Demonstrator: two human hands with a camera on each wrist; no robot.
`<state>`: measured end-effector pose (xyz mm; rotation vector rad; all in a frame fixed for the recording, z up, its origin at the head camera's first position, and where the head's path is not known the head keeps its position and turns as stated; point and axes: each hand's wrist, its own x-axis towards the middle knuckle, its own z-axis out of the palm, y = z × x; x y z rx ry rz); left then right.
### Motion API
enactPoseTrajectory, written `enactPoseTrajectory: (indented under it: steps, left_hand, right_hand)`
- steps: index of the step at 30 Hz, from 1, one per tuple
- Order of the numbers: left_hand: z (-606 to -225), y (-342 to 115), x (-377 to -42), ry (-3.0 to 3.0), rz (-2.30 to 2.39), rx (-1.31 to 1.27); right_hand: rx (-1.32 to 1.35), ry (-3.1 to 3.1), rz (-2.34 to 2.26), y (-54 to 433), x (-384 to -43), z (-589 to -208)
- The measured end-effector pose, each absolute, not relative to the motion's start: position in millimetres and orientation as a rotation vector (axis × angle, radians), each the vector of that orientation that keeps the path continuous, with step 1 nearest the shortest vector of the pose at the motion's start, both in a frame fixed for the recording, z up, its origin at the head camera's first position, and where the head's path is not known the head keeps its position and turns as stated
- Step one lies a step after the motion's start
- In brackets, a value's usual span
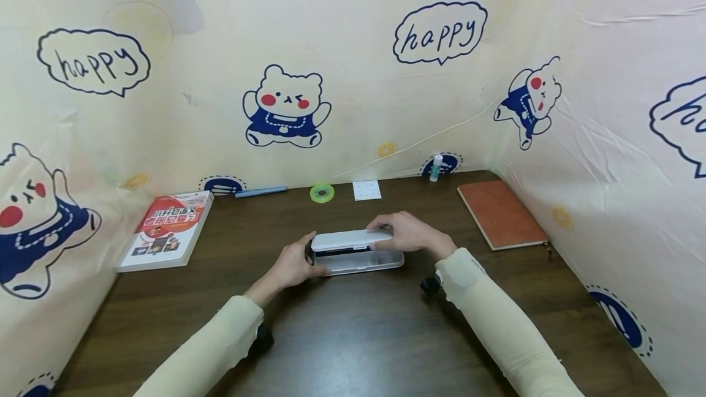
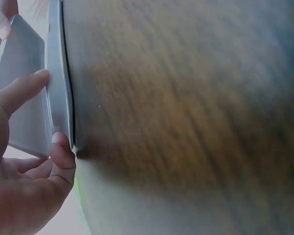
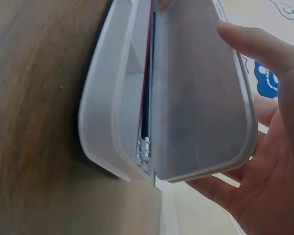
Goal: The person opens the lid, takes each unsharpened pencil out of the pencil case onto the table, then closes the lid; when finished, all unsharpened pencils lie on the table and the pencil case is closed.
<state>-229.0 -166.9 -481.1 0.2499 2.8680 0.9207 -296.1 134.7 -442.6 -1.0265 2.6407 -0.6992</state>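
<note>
A white pencil case (image 1: 360,265) lies on the table with its hinged lid (image 1: 341,240) raised partway. My left hand (image 1: 292,263) grips the case's left end, its thumb along the near side. In the left wrist view the left fingers (image 2: 62,152) curl at the corner of the case. The lid's right part is held by my right hand (image 1: 407,233), thumb on its front edge and fingers behind it. Inside, the right wrist view shows a dark pencil (image 3: 147,93) and a red one close beside it, along the hinge side.
A thick book (image 1: 165,231) lies at the left, a brown notebook (image 1: 502,214) at the right. Along the back are a blue pen-like stick (image 1: 261,191), a green tape roll (image 1: 322,193), a white paper square (image 1: 366,190) and a glue stick (image 1: 436,168). Printed cloth hangs behind.
</note>
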Motion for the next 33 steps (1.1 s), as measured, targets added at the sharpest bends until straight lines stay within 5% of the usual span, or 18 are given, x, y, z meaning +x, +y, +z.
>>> enactPoseTrajectory:
  steps: [21,33]
  left_hand:
    - [-484.2,-171.2,-225.7,2.721,1.192,0.1]
    - [-485.2,-172.8,-225.5,2.715,1.204,0.248]
  right_hand:
    - [-0.872,2.75,-0.872,143.9,-307.6,-431.0]
    - [-0.729,2.851,-0.954,156.1,-314.1,-434.3]
